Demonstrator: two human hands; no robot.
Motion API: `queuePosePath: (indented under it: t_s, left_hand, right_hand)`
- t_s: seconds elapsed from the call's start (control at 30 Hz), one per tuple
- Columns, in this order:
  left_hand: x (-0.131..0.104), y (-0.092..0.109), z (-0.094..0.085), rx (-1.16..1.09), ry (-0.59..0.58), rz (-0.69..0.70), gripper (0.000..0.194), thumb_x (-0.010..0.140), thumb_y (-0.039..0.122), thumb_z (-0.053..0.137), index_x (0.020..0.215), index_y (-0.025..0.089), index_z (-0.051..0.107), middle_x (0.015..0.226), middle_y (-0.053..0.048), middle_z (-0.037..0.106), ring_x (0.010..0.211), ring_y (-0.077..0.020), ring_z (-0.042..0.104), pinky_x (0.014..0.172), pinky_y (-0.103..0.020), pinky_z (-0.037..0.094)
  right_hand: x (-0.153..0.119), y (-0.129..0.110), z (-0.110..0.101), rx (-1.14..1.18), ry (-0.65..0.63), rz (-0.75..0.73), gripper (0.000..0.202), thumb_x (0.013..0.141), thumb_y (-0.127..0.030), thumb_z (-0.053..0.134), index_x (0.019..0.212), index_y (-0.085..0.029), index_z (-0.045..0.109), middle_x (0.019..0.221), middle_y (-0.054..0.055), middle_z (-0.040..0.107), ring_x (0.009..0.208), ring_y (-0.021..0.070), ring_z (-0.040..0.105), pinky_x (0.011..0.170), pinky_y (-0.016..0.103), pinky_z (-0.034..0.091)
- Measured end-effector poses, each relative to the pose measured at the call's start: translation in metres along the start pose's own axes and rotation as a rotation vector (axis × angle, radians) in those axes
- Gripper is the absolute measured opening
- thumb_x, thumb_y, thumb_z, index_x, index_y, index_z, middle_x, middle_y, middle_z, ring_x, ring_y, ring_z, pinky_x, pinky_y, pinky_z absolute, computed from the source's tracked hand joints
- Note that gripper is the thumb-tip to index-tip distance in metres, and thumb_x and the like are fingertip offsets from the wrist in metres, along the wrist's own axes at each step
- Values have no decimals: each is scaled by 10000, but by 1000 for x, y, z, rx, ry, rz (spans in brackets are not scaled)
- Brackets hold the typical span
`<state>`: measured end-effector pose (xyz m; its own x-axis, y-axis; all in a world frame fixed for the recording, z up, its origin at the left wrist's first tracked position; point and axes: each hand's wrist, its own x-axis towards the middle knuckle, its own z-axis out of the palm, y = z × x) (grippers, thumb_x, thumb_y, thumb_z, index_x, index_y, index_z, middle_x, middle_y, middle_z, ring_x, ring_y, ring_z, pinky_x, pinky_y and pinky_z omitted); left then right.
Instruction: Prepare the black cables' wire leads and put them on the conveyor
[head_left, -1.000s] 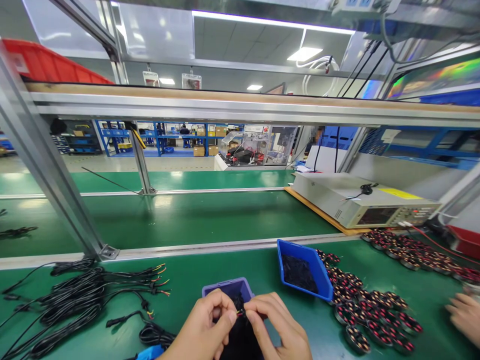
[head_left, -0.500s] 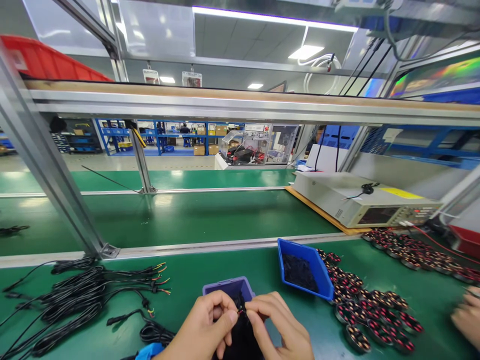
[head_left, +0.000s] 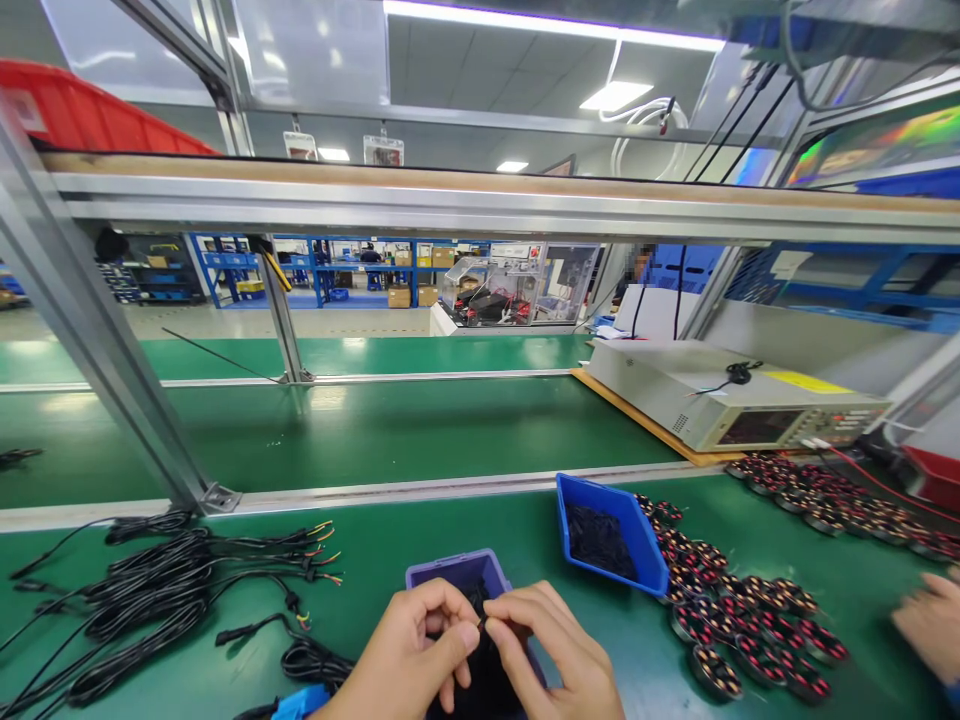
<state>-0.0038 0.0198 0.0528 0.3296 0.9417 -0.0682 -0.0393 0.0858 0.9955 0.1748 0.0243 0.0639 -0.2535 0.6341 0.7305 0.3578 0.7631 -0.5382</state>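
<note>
My left hand and my right hand meet at the bottom centre, fingertips pinched together on a thin wire end. The wire runs down into a black cable bundle between my hands. Just behind them sits a small purple bin with dark parts inside. A blue bin of small black pieces stands tilted to the right of it. Wound motor stators with red and copper coils lie in rows to the right.
Black cables with bared coloured ends spread at the left. A beige test instrument sits on a wooden board at the right. Another person's hand rests at the right edge. An aluminium frame post slants down at left.
My fingers have shifted slightly on the wire end, with the right hand's grip drawn a little closer. The other person's hand stays at the right edge, moved slightly.
</note>
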Motion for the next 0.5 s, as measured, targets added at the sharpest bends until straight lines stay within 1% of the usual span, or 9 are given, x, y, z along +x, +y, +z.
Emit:
queuePosePath:
  t_s: [0.07,0.13,0.23,0.3,0.37,0.43,0.5]
  left_hand:
    - [1,3,2,-23,15,-3,591,767,729,703,820,148,607,598,22,558,452,-80,467,427,-179,393]
    - [1,6,3,-32,26,-10,612,734,754,711,791,155,601,573,25,549,437,-82,457,414,-180,379]
    - [0,10,3,-23,31,-21,614,736,767,694,785,162,603,545,29,540,410,-82,436,392,-179,344]
    - [-1,11,2,-14,28,-32,615,738,772,685,784,165,597,533,39,515,410,-81,421,388,-177,325]
    - [-3,13,2,-3,6,-35,604,749,761,684,786,165,594,553,50,489,430,-78,418,398,-175,328]
    - [-5,14,1,8,-24,-21,567,781,724,684,789,164,599,612,47,482,468,-79,439,419,-174,348]
    - [-5,14,1,15,-39,0,526,813,683,681,793,163,606,690,33,492,515,-84,474,434,-172,364]
  right_hand:
    - [-3,1,0,-9,-16,-24,221,950,-68,589,1073,-234,667,865,34,738,764,189,684,698,271,576]
    - [-6,3,-2,8,-40,-9,267,958,-84,595,1163,-243,657,861,26,734,767,184,685,705,264,582]
    - [-7,4,-7,84,-27,97,300,970,-140,612,1234,-276,657,841,3,734,727,161,695,700,232,590]
    - [-6,4,-8,153,13,200,255,970,-200,641,1202,-295,690,860,1,752,732,159,715,722,222,599]
    - [-6,2,-6,238,74,325,176,959,-301,679,1124,-290,738,856,14,765,732,172,729,708,221,611]
    - [-7,-1,-1,340,145,441,195,925,-413,718,1044,-269,773,820,31,765,709,185,729,629,208,613]
    - [-8,-6,5,434,200,523,255,870,-483,766,971,-251,792,793,43,759,686,188,723,571,195,606]
